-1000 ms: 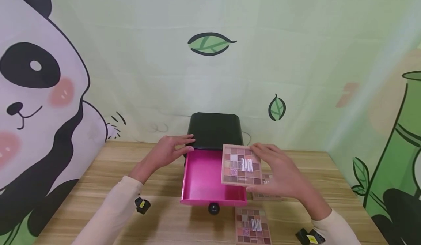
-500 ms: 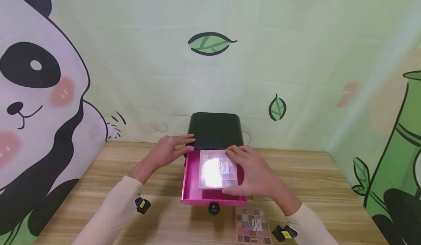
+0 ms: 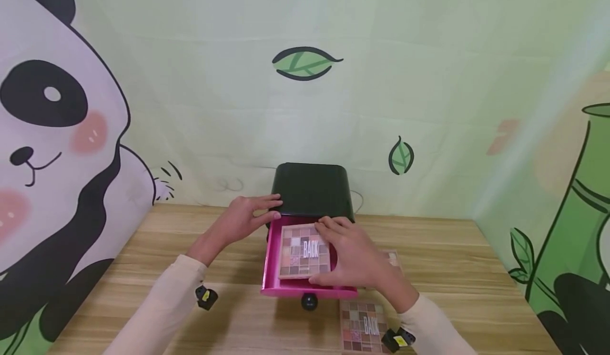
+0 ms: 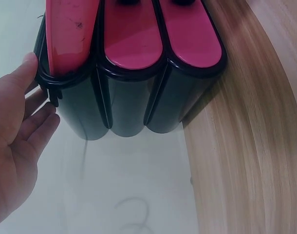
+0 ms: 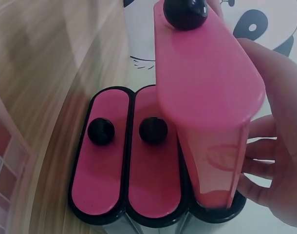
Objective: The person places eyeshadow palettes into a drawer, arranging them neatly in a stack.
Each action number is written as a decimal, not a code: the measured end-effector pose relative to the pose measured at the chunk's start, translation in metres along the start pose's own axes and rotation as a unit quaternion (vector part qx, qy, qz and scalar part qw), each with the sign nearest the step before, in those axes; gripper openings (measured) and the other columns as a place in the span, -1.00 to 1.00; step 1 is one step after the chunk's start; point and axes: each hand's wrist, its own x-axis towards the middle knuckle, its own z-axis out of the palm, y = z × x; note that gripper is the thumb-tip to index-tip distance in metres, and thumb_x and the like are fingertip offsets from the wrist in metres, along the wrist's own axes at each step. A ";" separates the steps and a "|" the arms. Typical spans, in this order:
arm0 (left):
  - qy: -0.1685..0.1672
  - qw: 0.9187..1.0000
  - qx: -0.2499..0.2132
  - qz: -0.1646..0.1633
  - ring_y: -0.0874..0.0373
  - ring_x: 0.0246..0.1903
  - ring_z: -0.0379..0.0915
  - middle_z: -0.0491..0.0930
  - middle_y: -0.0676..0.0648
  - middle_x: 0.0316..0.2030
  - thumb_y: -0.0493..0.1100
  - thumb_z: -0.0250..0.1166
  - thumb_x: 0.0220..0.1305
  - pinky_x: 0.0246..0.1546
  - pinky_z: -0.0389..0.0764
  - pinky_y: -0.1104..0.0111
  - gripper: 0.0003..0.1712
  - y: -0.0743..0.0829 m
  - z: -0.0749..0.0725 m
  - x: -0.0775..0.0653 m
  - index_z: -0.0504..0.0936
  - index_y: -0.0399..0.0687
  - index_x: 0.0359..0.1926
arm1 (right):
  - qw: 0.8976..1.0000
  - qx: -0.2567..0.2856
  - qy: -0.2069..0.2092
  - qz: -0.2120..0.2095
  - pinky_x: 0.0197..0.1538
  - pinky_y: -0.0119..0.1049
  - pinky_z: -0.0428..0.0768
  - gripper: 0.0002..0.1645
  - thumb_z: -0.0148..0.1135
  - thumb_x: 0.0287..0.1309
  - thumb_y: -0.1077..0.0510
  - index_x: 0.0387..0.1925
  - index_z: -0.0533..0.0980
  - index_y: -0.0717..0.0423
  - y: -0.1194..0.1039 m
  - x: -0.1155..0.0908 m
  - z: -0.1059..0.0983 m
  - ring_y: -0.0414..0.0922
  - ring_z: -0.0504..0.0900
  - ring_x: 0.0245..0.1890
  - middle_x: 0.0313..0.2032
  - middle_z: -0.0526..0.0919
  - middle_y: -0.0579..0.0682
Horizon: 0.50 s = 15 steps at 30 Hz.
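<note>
A black drawer cabinet (image 3: 312, 188) stands on the table with its pink top drawer (image 3: 286, 293) pulled out. My right hand (image 3: 359, 257) holds an eyeshadow palette (image 3: 297, 257) marked "BACK" in the drawer's opening, fingers on the far edge and thumb on the near one. My left hand (image 3: 240, 218) rests with extended fingers on the cabinet's upper left edge. In the right wrist view, the open drawer's front (image 5: 207, 73) hides the palette. Two lower drawers (image 5: 102, 170) with black knobs are closed.
A second palette (image 3: 359, 326) lies on the wooden table (image 3: 452, 270) in front of the drawer, to the right. Another palette (image 3: 393, 258) is partly hidden behind my right wrist. Behind the cabinet hangs a green backdrop (image 3: 214, 106) printed with a panda and leaves.
My right hand has carried the palette leftward and down, from the drawer's right side into the drawer's opening. The left hand has stayed on the cabinet.
</note>
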 end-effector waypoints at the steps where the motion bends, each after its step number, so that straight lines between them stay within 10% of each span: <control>1: 0.000 1.000 0.001 0.000 -0.10 0.31 0.47 0.55 -0.12 0.31 0.03 0.39 0.37 0.20 0.57 0.04 -0.47 0.000 0.000 0.000 0.64 -0.07 0.27 | 1.000 -0.004 -0.004 0.001 0.39 0.23 0.38 0.30 0.41 -0.15 -0.56 0.50 0.32 0.08 -0.001 0.001 0.001 0.09 0.32 0.41 0.48 0.35 0.11; 15: 0.001 1.000 -0.003 0.004 -0.08 0.32 0.46 0.55 -0.11 0.30 0.03 0.39 0.36 0.22 0.57 0.04 -0.47 0.000 0.000 0.000 0.63 -0.06 0.28 | 0.999 -0.021 -0.026 -0.003 0.43 0.21 0.31 0.30 0.36 -0.16 -0.61 0.48 0.36 0.08 -0.007 0.006 0.007 0.06 0.32 0.43 0.46 0.39 0.07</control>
